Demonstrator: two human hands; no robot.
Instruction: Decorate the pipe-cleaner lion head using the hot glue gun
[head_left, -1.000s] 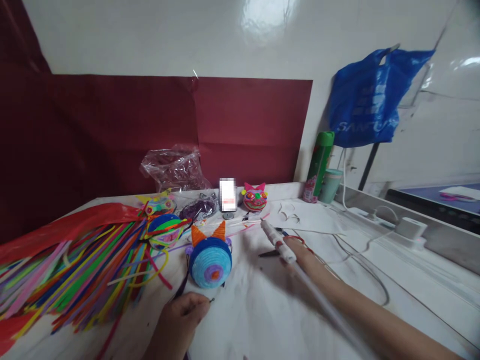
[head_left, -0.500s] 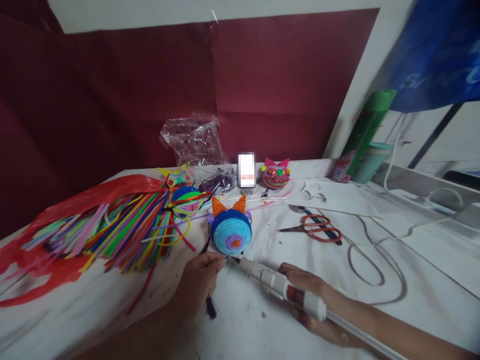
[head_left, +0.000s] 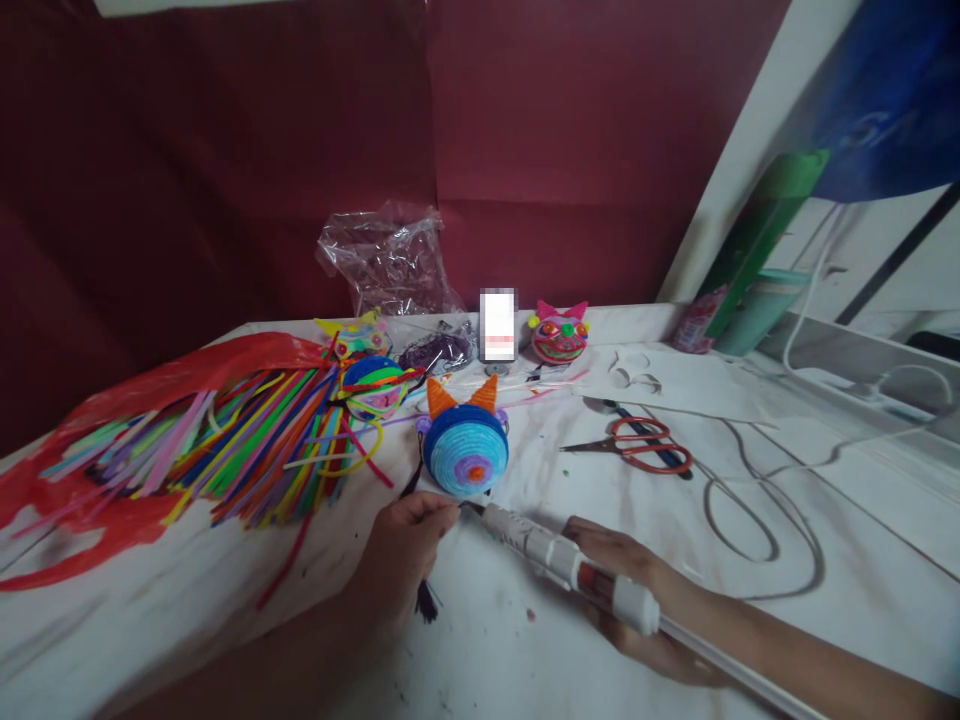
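the white tabletop (head_left: 495, 665) carries all parts. a bundle of coloured strips (head_left: 247, 440) lies at far left, fanned over red plastic (head_left: 247, 352). my left forearm (head_left: 285, 630) enters from the lower left and slants upward and inward; my right forearm (head_left: 772, 635) enters from the lower right at a shallower slant. my right hand (head_left: 626, 555) is closed in a grip on the white glue gun (head_left: 551, 555), back of the hand facing up, the gun angled forward and to the left. my left hand (head_left: 409, 540) is held low, fingers curled, thumb and forefinger pressed together in a pinch; what lies between them is too small to tell. the blue ball (head_left: 465, 450) with two orange ears sits upright on the table, just beyond my left fingertips. the scissors (head_left: 615, 447) lie beyond my right hand, blades pointing left. a black tassel (head_left: 426, 602) hangs below my left hand. the dark nozzle (head_left: 471, 507) is at my left fingertips, whether touching i cannot tell
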